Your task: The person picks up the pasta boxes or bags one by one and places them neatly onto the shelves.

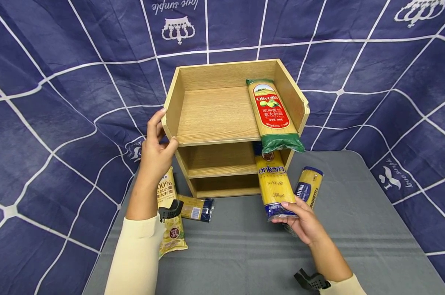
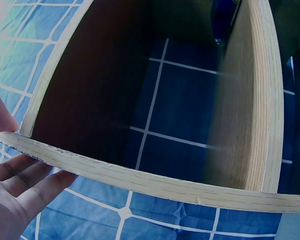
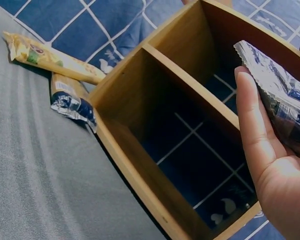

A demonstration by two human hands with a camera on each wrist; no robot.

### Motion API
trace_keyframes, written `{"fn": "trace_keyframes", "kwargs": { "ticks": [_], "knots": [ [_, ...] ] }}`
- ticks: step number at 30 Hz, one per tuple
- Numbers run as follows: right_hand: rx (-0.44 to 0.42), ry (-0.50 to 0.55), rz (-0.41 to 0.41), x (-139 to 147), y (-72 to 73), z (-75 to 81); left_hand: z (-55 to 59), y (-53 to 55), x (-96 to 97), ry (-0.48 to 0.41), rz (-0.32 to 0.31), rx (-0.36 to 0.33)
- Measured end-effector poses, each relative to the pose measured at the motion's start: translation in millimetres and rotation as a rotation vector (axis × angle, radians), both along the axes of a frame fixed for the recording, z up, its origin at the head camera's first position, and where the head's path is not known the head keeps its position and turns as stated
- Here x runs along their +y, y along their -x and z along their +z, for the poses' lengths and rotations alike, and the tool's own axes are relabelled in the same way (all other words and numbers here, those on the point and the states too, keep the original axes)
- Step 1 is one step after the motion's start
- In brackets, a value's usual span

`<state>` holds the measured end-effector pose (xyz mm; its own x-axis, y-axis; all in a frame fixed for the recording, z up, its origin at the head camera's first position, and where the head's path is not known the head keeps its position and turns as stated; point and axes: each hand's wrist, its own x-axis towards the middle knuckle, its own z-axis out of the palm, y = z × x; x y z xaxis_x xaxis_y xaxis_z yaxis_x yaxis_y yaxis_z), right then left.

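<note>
Grey cloth [image 1: 230,254] below us, our right hand [image 1: 303,223] pinching a yellow pasta packet [image 1: 277,186] by its near end, its far end inside the middle level of a wooden shelf [image 1: 216,116], our left hand [image 1: 157,151] gripping the shelf's left side, blue curtain [image 1: 237,26] behind.

Ahead of the right hand [image 1: 301,219], the far end of the ankara packet [image 1: 275,182] is partly hidden under the top of the shelf [image 1: 219,112]. Beside this hand, the lower part of the Sicilia packet [image 1: 312,180] is covered. Below the left hand [image 1: 157,147], the forearm [image 1: 144,190] hides part of the yellow packet [image 1: 173,241], which itself covers the end of the barcode packet [image 1: 196,208].
</note>
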<state>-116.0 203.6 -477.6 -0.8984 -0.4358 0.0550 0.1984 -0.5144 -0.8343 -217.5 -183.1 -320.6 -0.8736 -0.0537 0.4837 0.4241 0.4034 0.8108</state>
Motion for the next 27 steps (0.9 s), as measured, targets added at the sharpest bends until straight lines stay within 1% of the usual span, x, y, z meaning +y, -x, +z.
{"fn": "trace_keyframes", "kwargs": {
  "ticks": [5, 12, 16, 21, 27],
  "knots": [
    [0.001, 0.009, -0.012, -1, 2.5, -0.8, 0.2, 0.6, 0.9, -0.005, -0.003, 0.005],
    [-0.024, 0.011, -0.059, -4, 7.7, 1.0, -1.1, 2.1, 1.9, 0.009, -0.004, 0.011],
    [-0.035, 0.033, -0.071, -6, 12.7, 2.2, -1.5, 2.0, 1.4, 0.013, 0.004, 0.009],
    [-0.050, 0.042, -0.100, -8, 21.4, 2.8, -1.4, 2.5, 0.9, 0.007, -0.009, 0.013],
    [-0.105, 0.055, -0.153, -12, 31.2, 7.3, -1.2, 2.1, 0.7, -0.009, -0.022, 0.013]
  ]
}}
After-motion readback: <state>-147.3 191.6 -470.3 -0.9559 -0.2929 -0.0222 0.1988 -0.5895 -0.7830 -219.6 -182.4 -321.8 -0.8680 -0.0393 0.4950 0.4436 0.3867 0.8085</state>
